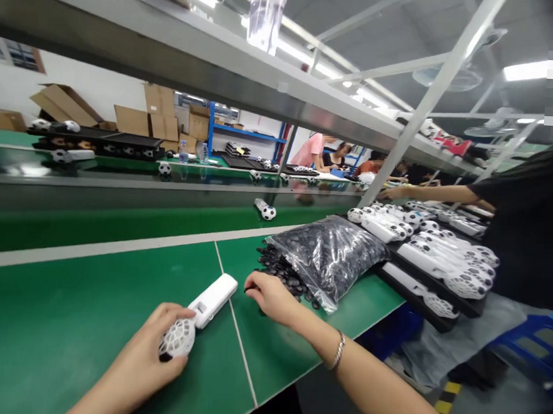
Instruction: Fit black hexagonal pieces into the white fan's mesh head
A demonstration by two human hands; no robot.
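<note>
My left hand (148, 352) is closed around the round meshed head of a white handheld toy (202, 312) that lies on the green table. The toy's straight handle points away toward the upper right. My right hand (271, 297) reaches into a loose pile of small black round parts (284, 273) and its fingers pinch one small black part. A metal bracelet sits on that wrist. The pile spills from a clear plastic bag of the same black parts (330, 254).
A black tray (432, 307) of finished white toys stands at the right, with a person in black beside it reaching over. One toy (266, 209) rides the green conveyor behind. Cardboard boxes and other workers are in the background. The table edge runs diagonally at lower right.
</note>
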